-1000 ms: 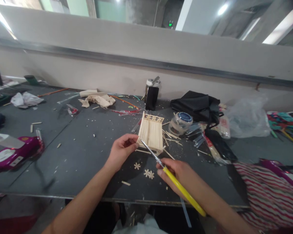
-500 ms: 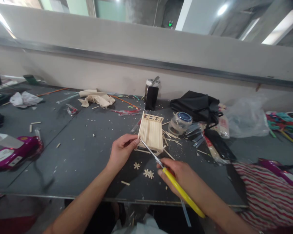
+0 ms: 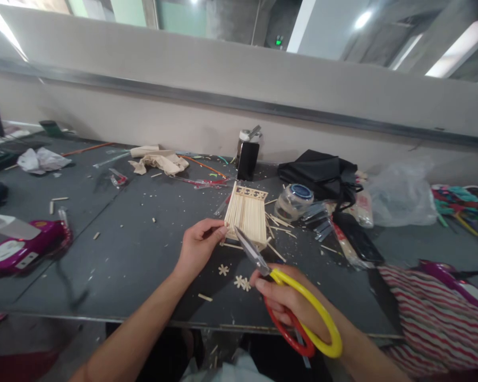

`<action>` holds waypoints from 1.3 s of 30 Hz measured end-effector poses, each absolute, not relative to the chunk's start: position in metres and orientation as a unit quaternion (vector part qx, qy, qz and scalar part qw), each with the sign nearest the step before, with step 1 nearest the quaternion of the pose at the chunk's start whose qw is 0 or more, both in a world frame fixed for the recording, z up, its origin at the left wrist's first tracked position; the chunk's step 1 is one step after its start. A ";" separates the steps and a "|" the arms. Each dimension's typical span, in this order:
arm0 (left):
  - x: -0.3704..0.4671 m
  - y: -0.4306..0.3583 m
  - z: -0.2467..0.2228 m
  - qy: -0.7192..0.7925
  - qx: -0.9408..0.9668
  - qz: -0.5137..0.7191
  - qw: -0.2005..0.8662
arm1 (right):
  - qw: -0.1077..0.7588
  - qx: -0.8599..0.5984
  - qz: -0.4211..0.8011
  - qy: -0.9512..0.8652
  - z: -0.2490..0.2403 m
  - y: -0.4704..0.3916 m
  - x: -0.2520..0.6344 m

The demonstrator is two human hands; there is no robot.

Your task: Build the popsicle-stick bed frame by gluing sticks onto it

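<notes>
A small bed-like model built of pale wooden sticks (image 3: 245, 215) stands on the dark table, with a row of star shapes along its far end. My left hand (image 3: 201, 244) is closed in a pinch at the model's near left corner; the fingertips hide exactly what part they grip. In my right hand (image 3: 289, 289) are scissors (image 3: 308, 297) with one yellow and one red handle loop. Their blades look closed and point up-left over the model's near end, close to my left fingertips. Several star-shaped stick pieces (image 3: 239, 281) lie on the table just in front.
Loose sticks (image 3: 279, 228) lie right of the model, beside a clear jar (image 3: 295, 201) with a blue lid. A phone (image 3: 247, 161) leans upright behind. A black bag (image 3: 322, 172), another phone (image 3: 356, 236), striped cloth (image 3: 434, 313) and a purple tool (image 3: 27, 244) surround the work.
The scissors have turned in my right hand, so both handle loops and the flat of the blades now show. Their tip has shifted slightly right, away from my left fingertips. My left hand stays put.
</notes>
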State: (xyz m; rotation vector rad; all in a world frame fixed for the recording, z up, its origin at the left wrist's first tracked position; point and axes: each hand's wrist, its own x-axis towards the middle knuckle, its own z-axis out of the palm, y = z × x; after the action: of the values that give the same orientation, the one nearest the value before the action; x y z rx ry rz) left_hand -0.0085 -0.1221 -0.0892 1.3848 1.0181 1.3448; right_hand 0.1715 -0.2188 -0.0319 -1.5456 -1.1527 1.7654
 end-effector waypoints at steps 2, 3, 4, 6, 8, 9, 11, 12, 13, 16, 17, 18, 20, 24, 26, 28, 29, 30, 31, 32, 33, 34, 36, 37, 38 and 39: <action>-0.009 -0.121 -0.090 0.416 0.562 0.544 0.464 | 0.290 -0.542 0.693 -0.376 -0.035 -0.219 0.175; -0.009 -0.121 -0.090 0.418 0.560 0.543 0.466 | 0.304 -0.531 0.703 -0.362 -0.036 -0.219 0.177; -0.009 -0.121 -0.090 0.421 0.557 0.541 0.469 | 0.315 -0.525 0.706 -0.356 -0.036 -0.219 0.179; -0.009 -0.122 -0.090 0.424 0.554 0.536 0.475 | 0.330 -0.531 0.686 -0.372 -0.034 -0.219 0.182; -0.010 -0.123 -0.090 0.420 0.558 0.529 0.482 | 0.319 -0.555 0.648 -0.413 -0.028 -0.222 0.183; -0.010 -0.123 -0.090 0.415 0.560 0.527 0.486 | 0.305 -0.575 0.617 -0.442 -0.025 -0.223 0.183; -0.010 -0.124 -0.091 0.400 0.563 0.527 0.496 | 0.265 -0.616 0.532 -0.517 -0.019 -0.225 0.183; -0.009 -0.124 -0.091 0.392 0.563 0.528 0.501 | 0.242 -0.630 0.482 -0.559 -0.017 -0.226 0.183; -0.009 -0.123 -0.091 0.387 0.562 0.530 0.504 | 0.220 -0.638 0.431 -0.598 -0.017 -0.225 0.184; -0.007 -0.122 -0.092 0.384 0.562 0.535 0.500 | 0.144 -0.658 0.307 -0.673 -0.018 -0.221 0.186; -0.006 -0.121 -0.092 0.386 0.564 0.535 0.497 | 0.114 -0.669 0.273 -0.682 -0.019 -0.219 0.186; -0.006 -0.120 -0.092 0.386 0.567 0.535 0.493 | 0.087 -0.681 0.240 -0.687 -0.020 -0.217 0.187; -0.006 -0.120 -0.093 0.385 0.573 0.534 0.489 | 0.044 -0.696 0.186 -0.693 -0.021 -0.215 0.186; -0.006 -0.119 -0.092 0.387 0.570 0.532 0.493 | 0.011 -0.701 0.129 -0.702 -0.022 -0.214 0.180; -0.006 -0.119 -0.092 0.388 0.563 0.532 0.499 | 0.012 -0.701 0.114 -0.704 -0.022 -0.213 0.177; -0.005 -0.119 -0.091 0.387 0.560 0.533 0.502 | 0.009 -0.699 0.106 -0.707 -0.023 -0.213 0.174; -0.005 -0.119 -0.091 0.387 0.561 0.534 0.501 | 0.006 -0.699 0.103 -0.708 -0.023 -0.212 0.172; -0.005 -0.119 -0.090 0.387 0.563 0.535 0.498 | 0.001 -0.699 0.100 -0.708 -0.022 -0.211 0.171; -0.005 -0.119 -0.090 0.386 0.565 0.536 0.495 | -0.003 -0.700 0.098 -0.708 -0.022 -0.210 0.169; -0.005 -0.119 -0.090 0.385 0.567 0.536 0.492 | -0.006 -0.700 0.095 -0.707 -0.021 -0.209 0.167; -0.006 -0.119 -0.090 0.385 0.569 0.536 0.490 | -0.007 -0.701 0.093 -0.707 -0.020 -0.208 0.165; -0.006 -0.119 -0.090 0.385 0.571 0.536 0.488 | -0.007 -0.702 0.091 -0.707 -0.019 -0.207 0.163; -0.006 -0.118 -0.091 0.388 0.577 0.534 0.481 | -0.009 -0.701 0.088 -0.708 -0.018 -0.206 0.160; -0.007 -0.118 -0.091 0.390 0.580 0.533 0.477 | -0.011 -0.700 0.089 -0.709 -0.017 -0.205 0.158; -0.007 -0.117 -0.091 0.390 0.584 0.533 0.472 | -0.013 -0.698 0.089 -0.711 -0.016 -0.205 0.157; -0.007 -0.117 -0.092 0.390 0.589 0.532 0.467 | -0.015 -0.697 0.091 -0.712 -0.015 -0.205 0.156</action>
State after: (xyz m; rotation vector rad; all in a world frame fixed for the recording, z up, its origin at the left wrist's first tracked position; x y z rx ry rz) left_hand -0.0074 -0.1169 -0.0920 1.4443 0.9582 1.3064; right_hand 0.1562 -0.2046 -0.0154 -2.2091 -2.2568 0.2894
